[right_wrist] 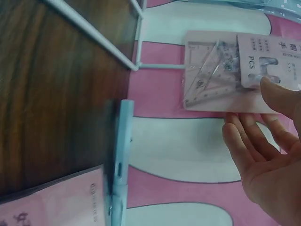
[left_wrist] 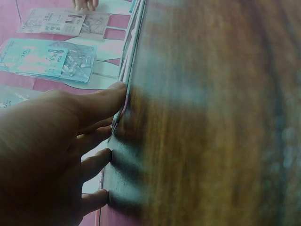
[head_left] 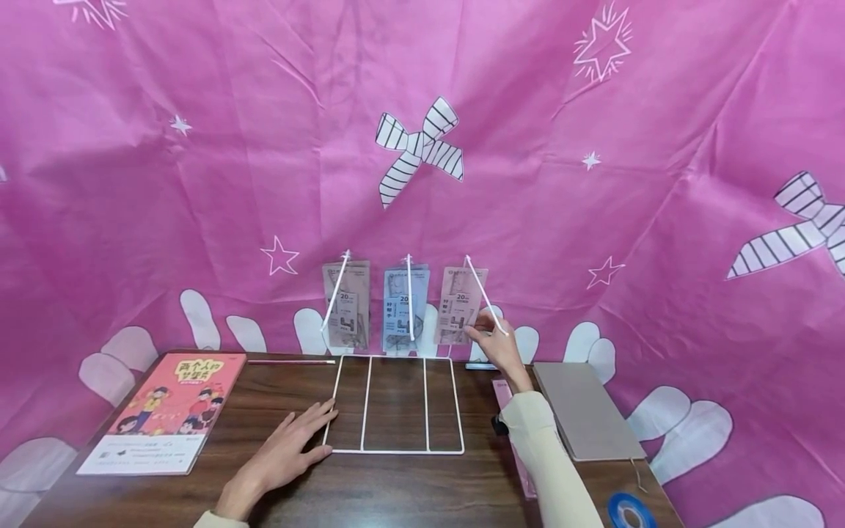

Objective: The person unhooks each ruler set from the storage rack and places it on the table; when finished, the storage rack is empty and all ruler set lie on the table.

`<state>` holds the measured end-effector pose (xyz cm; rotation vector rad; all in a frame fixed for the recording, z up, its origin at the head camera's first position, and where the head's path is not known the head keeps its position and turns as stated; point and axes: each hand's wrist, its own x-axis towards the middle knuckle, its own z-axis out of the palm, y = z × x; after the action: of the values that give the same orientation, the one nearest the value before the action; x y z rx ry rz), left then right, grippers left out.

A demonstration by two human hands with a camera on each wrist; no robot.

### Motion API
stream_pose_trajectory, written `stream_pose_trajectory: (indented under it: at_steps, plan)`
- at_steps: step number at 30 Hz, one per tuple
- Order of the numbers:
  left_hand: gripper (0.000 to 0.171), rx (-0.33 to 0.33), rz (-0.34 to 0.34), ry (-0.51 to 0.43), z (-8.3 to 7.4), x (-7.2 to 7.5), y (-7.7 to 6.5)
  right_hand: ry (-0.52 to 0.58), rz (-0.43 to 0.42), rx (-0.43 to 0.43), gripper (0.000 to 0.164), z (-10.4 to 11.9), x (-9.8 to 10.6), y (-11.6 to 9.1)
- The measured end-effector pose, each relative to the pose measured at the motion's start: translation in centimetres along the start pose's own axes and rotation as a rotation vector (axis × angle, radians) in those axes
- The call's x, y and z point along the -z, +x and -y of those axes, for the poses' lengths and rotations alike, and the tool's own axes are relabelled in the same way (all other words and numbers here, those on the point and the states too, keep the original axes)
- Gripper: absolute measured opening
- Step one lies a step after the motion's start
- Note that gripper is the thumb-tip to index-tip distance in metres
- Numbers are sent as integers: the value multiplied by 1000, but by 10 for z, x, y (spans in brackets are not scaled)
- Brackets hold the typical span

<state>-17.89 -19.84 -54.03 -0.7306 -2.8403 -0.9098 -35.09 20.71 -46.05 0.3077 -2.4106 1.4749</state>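
Three flat packets of clear rulers and set squares hang in a row on slanted white rods: a greyish one [head_left: 338, 334], a blue one [head_left: 396, 337] and a pink one [head_left: 455, 275]. My right hand [head_left: 496, 341] is at the pink packet's lower right edge. The right wrist view shows its thumb over the front of the packet [right_wrist: 211, 89] and the other fingers at the edge behind. On the brown table, my left hand [head_left: 290, 451] lies with fingers extended, fingertips at the left side of a white wire frame [head_left: 396, 452].
A picture book [head_left: 178, 411] lies at the left and a grey notebook [head_left: 587, 411] at the right. Another pink packet [head_left: 524, 469] is partly under the right sleeve. A light blue slim item [right_wrist: 123, 150] sits along the back edge; blue tape [head_left: 630, 511] is front right.
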Motion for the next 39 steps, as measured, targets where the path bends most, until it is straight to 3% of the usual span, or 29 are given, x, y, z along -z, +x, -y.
stream_pose_trajectory:
  at_steps: [14, 25, 33, 36, 39]
  plan:
    - [57, 19, 30, -19, -2, 3, 0, 41, -2, 14, 25, 2, -7, 6]
    - [57, 2, 5, -19, 0, 2, 0, 30, 5, 9, 22, 3, -2, -5]
    - [57, 17, 19, -19, 0, 2, 0, 119, 39, -20, 32, 5, 5, -18]
    - [57, 24, 23, -22, -1, 3, 0, 111, 55, -32, 32, 19, 9, -26]
    - [57, 28, 29, -21, -2, 4, 0, 100, 59, -43, 31, 19, 11, -30]
